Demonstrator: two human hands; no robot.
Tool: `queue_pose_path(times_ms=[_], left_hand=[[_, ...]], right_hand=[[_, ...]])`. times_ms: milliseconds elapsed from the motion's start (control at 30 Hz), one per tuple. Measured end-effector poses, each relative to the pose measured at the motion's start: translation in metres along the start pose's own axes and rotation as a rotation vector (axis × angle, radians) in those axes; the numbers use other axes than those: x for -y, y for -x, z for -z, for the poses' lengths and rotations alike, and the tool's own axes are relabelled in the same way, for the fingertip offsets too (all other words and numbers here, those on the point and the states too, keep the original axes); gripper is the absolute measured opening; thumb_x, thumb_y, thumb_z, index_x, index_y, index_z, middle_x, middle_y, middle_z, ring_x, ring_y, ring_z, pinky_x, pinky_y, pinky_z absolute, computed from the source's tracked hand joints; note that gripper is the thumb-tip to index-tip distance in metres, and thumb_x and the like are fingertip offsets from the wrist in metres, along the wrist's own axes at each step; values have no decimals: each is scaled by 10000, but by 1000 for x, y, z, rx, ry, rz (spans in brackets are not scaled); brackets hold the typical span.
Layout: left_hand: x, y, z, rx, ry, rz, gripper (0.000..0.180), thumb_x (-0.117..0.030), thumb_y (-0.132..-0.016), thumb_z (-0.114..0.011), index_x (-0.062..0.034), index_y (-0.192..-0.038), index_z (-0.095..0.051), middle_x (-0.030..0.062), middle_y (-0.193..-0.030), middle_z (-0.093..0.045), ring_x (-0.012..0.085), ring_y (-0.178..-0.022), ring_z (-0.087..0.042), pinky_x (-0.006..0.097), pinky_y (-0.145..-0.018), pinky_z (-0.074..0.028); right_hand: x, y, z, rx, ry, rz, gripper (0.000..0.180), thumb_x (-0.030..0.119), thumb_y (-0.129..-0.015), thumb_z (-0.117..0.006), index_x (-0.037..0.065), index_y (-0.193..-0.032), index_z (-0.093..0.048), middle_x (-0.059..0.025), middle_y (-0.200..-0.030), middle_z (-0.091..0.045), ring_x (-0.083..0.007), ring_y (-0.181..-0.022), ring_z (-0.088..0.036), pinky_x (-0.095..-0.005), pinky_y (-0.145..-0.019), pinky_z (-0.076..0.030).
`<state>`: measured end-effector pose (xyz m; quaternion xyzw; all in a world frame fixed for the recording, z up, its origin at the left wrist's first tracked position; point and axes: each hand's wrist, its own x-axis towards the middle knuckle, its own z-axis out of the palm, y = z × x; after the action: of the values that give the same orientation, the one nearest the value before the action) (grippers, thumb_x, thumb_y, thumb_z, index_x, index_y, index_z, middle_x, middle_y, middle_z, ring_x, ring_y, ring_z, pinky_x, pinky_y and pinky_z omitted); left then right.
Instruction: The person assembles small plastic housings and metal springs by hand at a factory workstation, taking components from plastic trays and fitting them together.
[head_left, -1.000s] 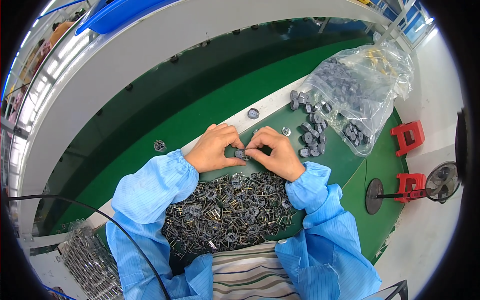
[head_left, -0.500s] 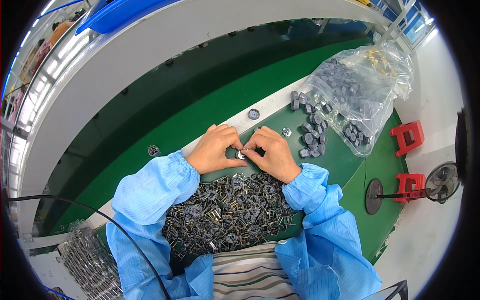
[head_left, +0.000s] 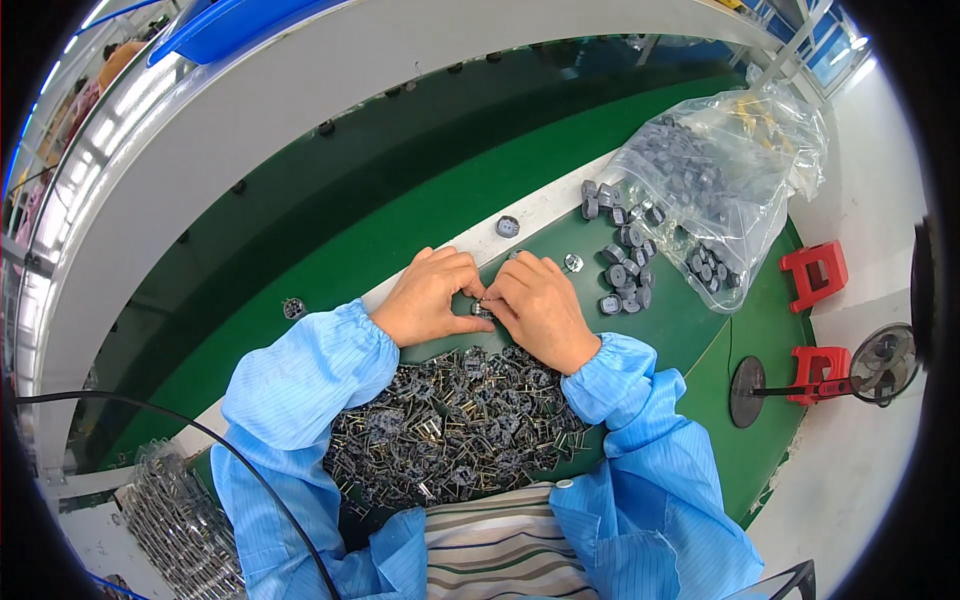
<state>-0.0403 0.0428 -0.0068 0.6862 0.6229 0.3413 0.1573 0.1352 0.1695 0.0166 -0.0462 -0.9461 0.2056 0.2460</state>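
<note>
In front of me, over the green worktop, my left hand (head_left: 430, 298) is closed, with thumb and forefinger around a small round part with shiny metal contacts (head_left: 482, 309). My right hand (head_left: 540, 310) meets it from the other side, its fingertips pinched together on the same part and covering some of it. Just below both hands spreads a big heap of dark parts with metal pins (head_left: 455, 425). A loose part with bright metal (head_left: 573, 263) lies beyond my right hand. One grey round housing (head_left: 507, 227) rests on the white rail.
Grey round housings (head_left: 628, 270) lie in a cluster at the right, beside a clear plastic bag (head_left: 700, 180) of more. A green conveyor belt (head_left: 400, 215) runs behind the rail, carrying one part (head_left: 293, 308). A black cable (head_left: 150, 401) crosses at left; a fan (head_left: 885, 365) and red stools (head_left: 815, 275) stand at right.
My right hand has turned slightly, its fingers closing further over the small part. The part on the belt has slid to the left and nearer. My left hand stays put.
</note>
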Motion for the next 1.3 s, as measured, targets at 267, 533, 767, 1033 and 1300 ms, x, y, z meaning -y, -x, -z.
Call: queue_pose_path(times_ms=[267, 533, 767, 1033, 1300], left_hand=[[7, -2, 5, -104, 25, 18, 324, -286, -736, -917, -111, -908, -706, 37, -929, -631, 249, -958, -607, 394, -842, -433], [43, 3, 38, -381, -257, 443, 246, -209, -750, -890, -76, -893, -742, 64, -925, -654, 272, -957, -630, 421, -866, -459], [9, -7, 19, -319, -132, 7, 566, -245, -755, -891, -87, -1228, -623, 161, -1183, -567, 352, -1100, -557, 448, -922, -458], [9, 6, -5, -54, 25, -48, 482, -225, -781, -892, -83, -1195, -689, 77, -1177, -627, 291, -1031, -619, 393, -932, -475], [-7, 1, 2, -52, 36, 7, 351, -243, -811, -869, -96, -1074, -687, 54, -1092, -614, 256, -1051, -600, 400, -949, -449]], right_hand=[[-14, 7, 20, -78, -77, -155, 225, 52, -790, -802, 66, -991, -703, -91, -913, -633, -314, -914, -618, -408, -797, -510], [-57, 26, 35, -65, 94, -414, 343, 0, -769, -780, 72, -1092, -690, -113, -1099, -613, -342, -1045, -581, -456, -870, -487], [-36, 8, 20, -42, 170, -56, 284, 7, -787, -766, 77, -1057, -715, -77, -1072, -660, -292, -1042, -610, -423, -872, -452], [-50, 14, 47, -89, 174, -117, 371, -88, -761, -715, 63, -1100, -708, -104, -1059, -665, -342, -993, -625, -426, -881, -489], [-55, 17, 32, 18, -187, -173, 149, -88, -797, -728, 9, -906, -697, -124, -962, -661, -346, -936, -662, -392, -796, -551]])
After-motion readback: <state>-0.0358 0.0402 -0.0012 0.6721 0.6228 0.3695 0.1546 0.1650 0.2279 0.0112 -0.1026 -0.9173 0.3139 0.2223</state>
